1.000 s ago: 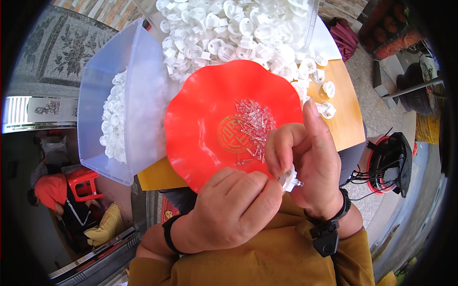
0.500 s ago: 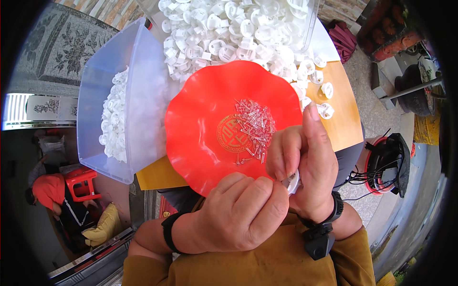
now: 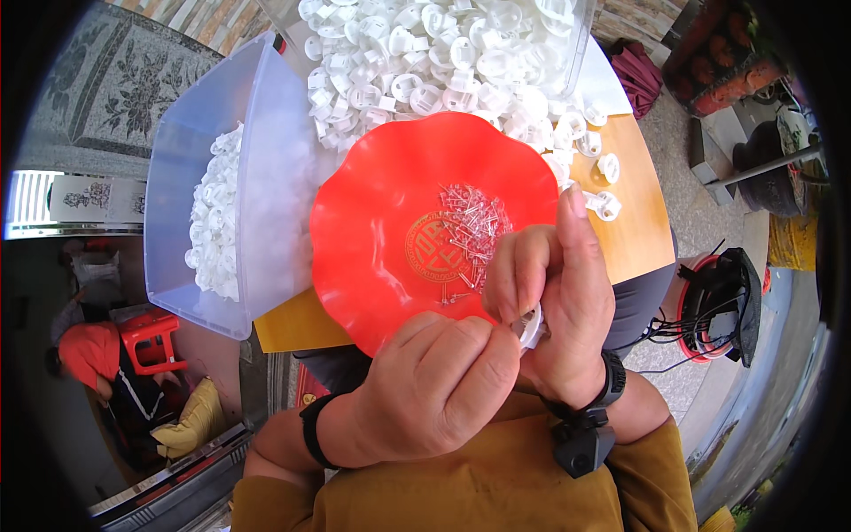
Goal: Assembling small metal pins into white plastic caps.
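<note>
My right hand [image 3: 567, 306] grips a small round white plastic part [image 3: 530, 328] between thumb and fingers. Closed in a pinch, my left hand [image 3: 434, 377] meets the near side of that part; whatever its fingertips hold is hidden. Both hands are over the near right rim of a red wavy-edged plate [image 3: 363, 239]. On that plate lies a loose pile of tiny clear LEDs with thin metal legs [image 3: 474, 226], just beyond my right hand.
A large heap of white plastic parts [image 3: 425, 62] spills from a clear bin behind the plate. To the left, a translucent bin [image 3: 279, 177] holds more. Several loose parts [image 3: 607, 168] lie on the wooden tabletop [image 3: 643, 213]. A person [image 3: 93, 355] is by a red stool [image 3: 151, 341].
Both hands have shifted slightly left together, with the white part still in my right hand. The plate and the heaps look the same.
</note>
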{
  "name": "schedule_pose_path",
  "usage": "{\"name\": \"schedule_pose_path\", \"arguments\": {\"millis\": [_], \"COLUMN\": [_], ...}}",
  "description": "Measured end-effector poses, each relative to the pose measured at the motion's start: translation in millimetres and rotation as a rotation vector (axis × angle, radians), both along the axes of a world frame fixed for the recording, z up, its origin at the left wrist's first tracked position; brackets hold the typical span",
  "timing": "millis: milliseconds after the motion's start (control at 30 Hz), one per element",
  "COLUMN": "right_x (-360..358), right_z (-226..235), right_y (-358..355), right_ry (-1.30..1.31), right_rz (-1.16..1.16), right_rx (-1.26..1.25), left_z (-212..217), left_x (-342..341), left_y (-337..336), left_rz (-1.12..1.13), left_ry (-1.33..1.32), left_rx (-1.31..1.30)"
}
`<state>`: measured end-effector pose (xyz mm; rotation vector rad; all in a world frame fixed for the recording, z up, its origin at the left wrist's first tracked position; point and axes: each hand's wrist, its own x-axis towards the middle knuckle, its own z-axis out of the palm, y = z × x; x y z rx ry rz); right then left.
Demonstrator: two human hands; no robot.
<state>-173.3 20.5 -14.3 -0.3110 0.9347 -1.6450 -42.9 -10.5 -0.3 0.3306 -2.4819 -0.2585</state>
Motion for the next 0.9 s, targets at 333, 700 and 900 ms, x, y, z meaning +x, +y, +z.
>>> {"name": "schedule_pose_path", "arguments": {"millis": [333,700,900], "right_x": [-1.9,0.0,4.4], "right_z": [6.1,5.4,0.7], "right_y": [2.1,3.1,5.2], "right_ry": [-0.001,0.009,0.054], "right_rz": [0.081,0.126,0.119], "right_rx": [0.039,0.086,0.065], "left_z": [3.4,4.6,1.6], "left_x": [7.6,7.9,8.8], "left_y": [-2.9,0.6,7.6], "left_rz": [-0.009,-0.016,-0.002], "left_ry": [0.026,0.006,0.003], "left_rx": [0.237,0.225,0.277]}}
